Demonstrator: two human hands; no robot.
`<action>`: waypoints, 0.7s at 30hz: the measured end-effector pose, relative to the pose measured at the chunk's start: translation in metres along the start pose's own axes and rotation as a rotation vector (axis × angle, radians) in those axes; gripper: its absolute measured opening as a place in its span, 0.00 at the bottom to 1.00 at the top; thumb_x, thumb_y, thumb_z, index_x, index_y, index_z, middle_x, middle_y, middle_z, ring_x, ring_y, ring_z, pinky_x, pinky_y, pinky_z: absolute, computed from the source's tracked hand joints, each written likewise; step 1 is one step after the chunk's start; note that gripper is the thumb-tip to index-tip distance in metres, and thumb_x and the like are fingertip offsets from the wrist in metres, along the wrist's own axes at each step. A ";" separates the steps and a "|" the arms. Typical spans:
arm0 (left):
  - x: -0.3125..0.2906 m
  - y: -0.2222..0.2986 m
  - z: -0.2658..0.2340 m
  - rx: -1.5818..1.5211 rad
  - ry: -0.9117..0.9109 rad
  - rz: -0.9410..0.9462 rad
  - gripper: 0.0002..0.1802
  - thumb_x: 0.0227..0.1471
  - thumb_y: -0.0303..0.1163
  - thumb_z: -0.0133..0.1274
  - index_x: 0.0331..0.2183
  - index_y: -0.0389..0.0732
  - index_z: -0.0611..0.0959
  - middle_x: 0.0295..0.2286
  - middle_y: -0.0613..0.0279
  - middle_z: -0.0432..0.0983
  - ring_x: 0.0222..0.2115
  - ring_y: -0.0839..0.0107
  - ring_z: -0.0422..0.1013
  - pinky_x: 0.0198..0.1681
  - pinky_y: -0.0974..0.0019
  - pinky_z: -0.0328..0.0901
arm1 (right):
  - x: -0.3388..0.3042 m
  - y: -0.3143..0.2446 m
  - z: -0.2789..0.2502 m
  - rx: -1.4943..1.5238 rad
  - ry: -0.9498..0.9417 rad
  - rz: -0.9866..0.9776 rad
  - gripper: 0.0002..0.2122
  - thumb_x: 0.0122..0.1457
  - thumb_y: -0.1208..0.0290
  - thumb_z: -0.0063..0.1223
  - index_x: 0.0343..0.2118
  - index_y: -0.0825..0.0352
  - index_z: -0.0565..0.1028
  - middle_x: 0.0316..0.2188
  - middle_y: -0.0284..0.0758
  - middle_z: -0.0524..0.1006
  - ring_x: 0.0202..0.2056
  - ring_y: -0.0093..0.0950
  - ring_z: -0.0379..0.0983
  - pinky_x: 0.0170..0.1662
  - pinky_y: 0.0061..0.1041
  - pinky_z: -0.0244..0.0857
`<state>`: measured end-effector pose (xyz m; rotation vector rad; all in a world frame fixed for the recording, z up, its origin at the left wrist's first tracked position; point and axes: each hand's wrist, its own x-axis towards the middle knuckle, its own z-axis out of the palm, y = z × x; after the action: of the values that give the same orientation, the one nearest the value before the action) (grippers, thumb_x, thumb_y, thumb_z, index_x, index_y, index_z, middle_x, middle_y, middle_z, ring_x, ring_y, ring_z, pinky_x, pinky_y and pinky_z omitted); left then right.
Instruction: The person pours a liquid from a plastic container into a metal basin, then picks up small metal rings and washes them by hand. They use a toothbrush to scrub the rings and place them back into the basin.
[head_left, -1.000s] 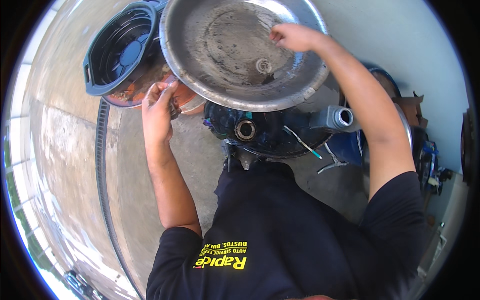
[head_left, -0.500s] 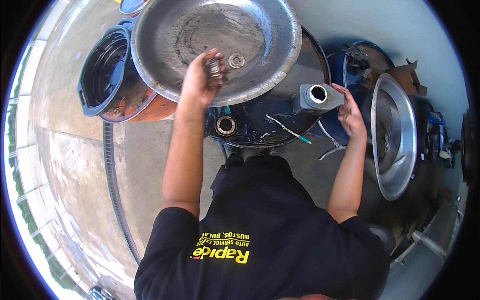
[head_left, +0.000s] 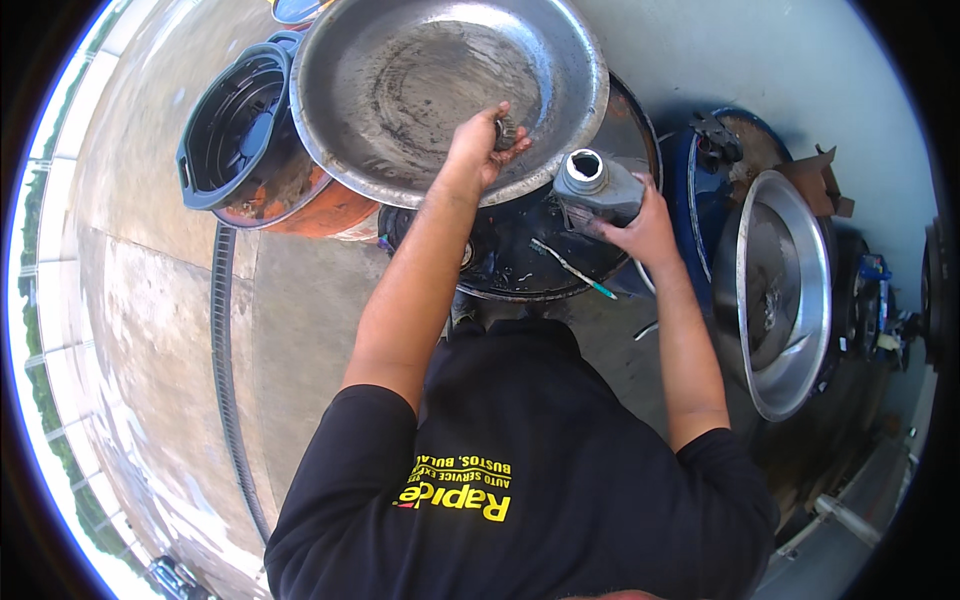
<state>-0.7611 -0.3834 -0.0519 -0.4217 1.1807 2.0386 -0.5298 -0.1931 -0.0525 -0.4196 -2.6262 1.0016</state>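
Observation:
My left hand (head_left: pixel 475 152) is over the near right part of a wide metal basin (head_left: pixel 345 150), fingers curled round a small ribbed round metal part (head_left: pixel 507 132). The fingers partly cover this part. My right hand (head_left: pixel 648 228) grips a grey plastic bottle (head_left: pixel 602 198) from its right side. The bottle's round mouth is uncapped and faces up, just right of the basin rim. Beneath both is the dark, oily top of a drum (head_left: pixel 510 265). On it lies a toothbrush (head_left: pixel 575 268) with a white and green handle.
A black drain pan (head_left: pixel 205 170) rests on an orange drum (head_left: pixel 310 212) at left. To the right stand a blue drum (head_left: pixel 690 200) and a second metal basin (head_left: pixel 745 290), tilted on edge. A torn cardboard box (head_left: pixel 815 185) is by the wall. A grate strip (head_left: pixel 225 350) crosses the floor.
My left hand has moved right across the basin, still holding metal. The loose ring in the basin no longer shows. My right hand has closed round the bottle and shifted it left toward the basin.

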 end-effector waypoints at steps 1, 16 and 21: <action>-0.002 -0.004 -0.003 -0.045 0.031 -0.019 0.19 0.62 0.35 0.60 0.48 0.34 0.75 0.33 0.54 0.74 0.33 0.61 0.77 0.39 0.52 0.81 | -0.003 -0.008 0.004 0.011 0.032 -0.029 0.35 0.41 0.59 0.80 0.50 0.70 0.74 0.46 0.50 0.81 0.51 0.45 0.80 0.55 0.38 0.72; 0.016 0.013 -0.012 0.042 -0.170 0.050 0.14 0.68 0.28 0.43 0.50 0.31 0.73 0.36 0.53 0.76 0.39 0.57 0.77 0.39 0.56 0.80 | 0.095 -0.107 -0.042 -0.845 -0.075 -0.597 0.30 0.49 0.70 0.70 0.58 0.54 0.74 0.51 0.36 0.79 0.48 0.37 0.80 0.49 0.37 0.74; 0.035 0.011 -0.017 -0.086 -0.232 -0.113 0.15 0.68 0.35 0.41 0.47 0.36 0.76 0.36 0.54 0.76 0.38 0.58 0.74 0.38 0.55 0.76 | 0.112 -0.125 -0.035 -1.014 -0.158 -0.653 0.27 0.55 0.73 0.63 0.60 0.50 0.75 0.53 0.38 0.79 0.48 0.37 0.80 0.50 0.37 0.74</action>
<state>-0.7943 -0.3861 -0.0750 -0.2776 0.9128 1.9848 -0.6388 -0.2203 0.0771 0.3426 -2.8857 -0.5467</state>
